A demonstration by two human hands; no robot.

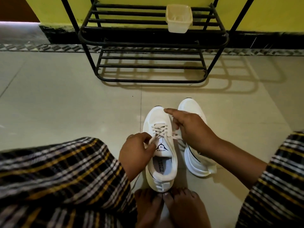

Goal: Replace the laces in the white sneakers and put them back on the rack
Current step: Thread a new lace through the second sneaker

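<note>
A white sneaker (160, 163) stands upright on the tiled floor in front of my bare feet, its cream lace (158, 129) crossed through the eyelets. My left hand (136, 150) pinches one lace end at the sneaker's left side, beside the tongue. My right hand (189, 127) grips the other lace end at the right side, with the index finger stretched out over the toe. A second white sneaker (197, 160) lies tipped on its side just to the right, partly hidden behind my right hand.
A black metal shoe rack (151, 66) stands against the yellow wall ahead, and a cream plastic tub (179, 18) sits on its upper shelf. My knees in checked cloth (57, 175) fill the lower left and right corners. My bare feet (166, 206) touch the sneaker's heel.
</note>
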